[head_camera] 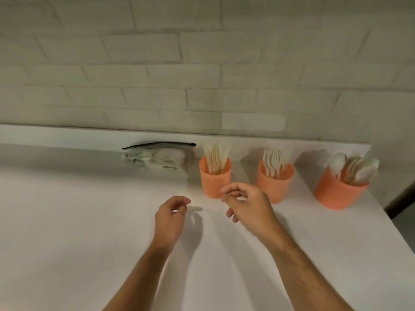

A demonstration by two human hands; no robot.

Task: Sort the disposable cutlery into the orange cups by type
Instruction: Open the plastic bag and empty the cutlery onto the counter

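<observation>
**Empty hands, full cups: the risk sits at the table's right edge**

Nearest the camera, both forearms reach in over the white table (89, 221). The left hand (170, 217) hovers with fingers loosely curled and holds nothing. The right hand (246, 206) hangs just in front of the cups, fingers also loosely bent; nothing shows between them, though the fingertips are soft with blur.

Beyond them stand three orange cups, well apart in a row: the knife cup (214, 179) on the left, the fork cup (275, 182) in the middle, the spoon cup (339, 189) at the right. All the loose cutlery appears to be in them already, sorted by type.

The spoon cup stands near the table's right edge and looks tilted, perhaps from the wide lens; a careless brush from the right hand could tip it off. The light, top-heavy cups could topple the same way.

Against the wall, a plastic bag (157, 159) lies flat. Whether it still holds cutlery is hard to make out.
</observation>
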